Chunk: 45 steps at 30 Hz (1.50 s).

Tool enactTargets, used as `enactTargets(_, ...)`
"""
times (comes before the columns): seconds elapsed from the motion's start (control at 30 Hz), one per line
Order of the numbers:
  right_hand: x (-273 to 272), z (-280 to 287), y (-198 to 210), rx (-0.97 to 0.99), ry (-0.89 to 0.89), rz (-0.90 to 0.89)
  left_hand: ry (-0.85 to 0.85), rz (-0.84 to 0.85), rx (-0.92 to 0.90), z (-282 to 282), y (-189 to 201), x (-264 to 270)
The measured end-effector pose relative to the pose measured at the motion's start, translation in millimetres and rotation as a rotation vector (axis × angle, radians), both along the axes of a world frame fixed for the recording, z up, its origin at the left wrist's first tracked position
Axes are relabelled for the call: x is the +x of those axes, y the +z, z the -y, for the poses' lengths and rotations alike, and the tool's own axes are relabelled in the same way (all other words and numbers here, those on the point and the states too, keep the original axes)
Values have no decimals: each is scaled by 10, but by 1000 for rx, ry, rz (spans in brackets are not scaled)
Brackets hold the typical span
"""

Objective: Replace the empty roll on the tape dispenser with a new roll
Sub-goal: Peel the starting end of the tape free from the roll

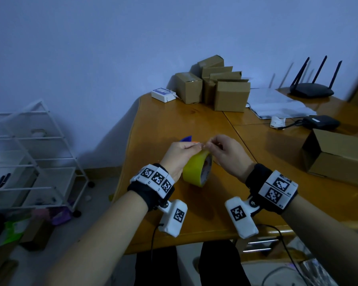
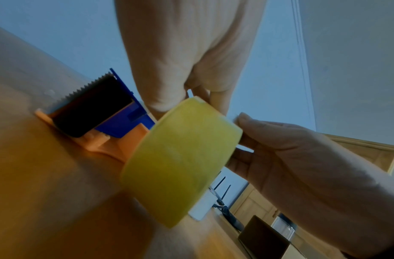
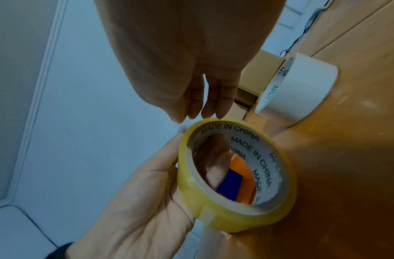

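Observation:
My left hand [image 1: 192, 148] grips a yellow tape roll [image 1: 195, 172] upright just above the wooden table [image 1: 174, 120]; in the right wrist view one finger reaches through the roll's [image 3: 213, 215] core. My right hand [image 1: 214, 146] pinches at the roll's top edge with its fingertips [image 3: 204, 112]. The orange and blue tape dispenser [image 2: 98, 119], with its toothed blade, lies on the table behind the roll [image 2: 180, 157]; only its blue tip [image 1: 186, 138] shows in the head view. A white roll [image 3: 302, 84] lies on the table to the right.
Several small cardboard boxes [image 1: 232, 96], a white device [image 1: 163, 93], papers [image 1: 277, 104] and a black router [image 1: 312, 89] stand at the back. An open box [image 1: 339, 157] sits at the right, near a black adapter [image 1: 320, 121]. A white rack [image 1: 29, 151] stands left of the table.

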State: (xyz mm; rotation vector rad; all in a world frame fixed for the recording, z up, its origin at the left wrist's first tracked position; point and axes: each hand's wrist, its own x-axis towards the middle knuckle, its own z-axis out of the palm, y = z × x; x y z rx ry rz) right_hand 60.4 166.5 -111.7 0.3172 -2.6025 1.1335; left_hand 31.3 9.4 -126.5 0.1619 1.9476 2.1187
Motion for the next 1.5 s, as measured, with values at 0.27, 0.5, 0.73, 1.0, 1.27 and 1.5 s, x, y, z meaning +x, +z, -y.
enactTargets(0.27, -52, -19, -18, -60, -44, -21, -136, 95, 48, 40, -36, 2)
enactTargets(0.5, -28, 16, -43, -29, -50, -58, -113, 49, 0, -23, -36, 1)
enactTargets(0.73, -46, 26, -75, -88, -84, -65, -38, -15, 9, -33, -52, 8)
enactTargets(1.0, -11, -21, -95, -254, -126, 116, 54, -186, -140, -65, -71, -15)
enactTargets(1.27, 137, 11, -133, -204, 163, 292, 182, -112, 4, -110, -12, -9)
enactTargets(1.5, 80, 47, -143, -278, 163, 337, 193, -95, 55, -72, 9, -48)
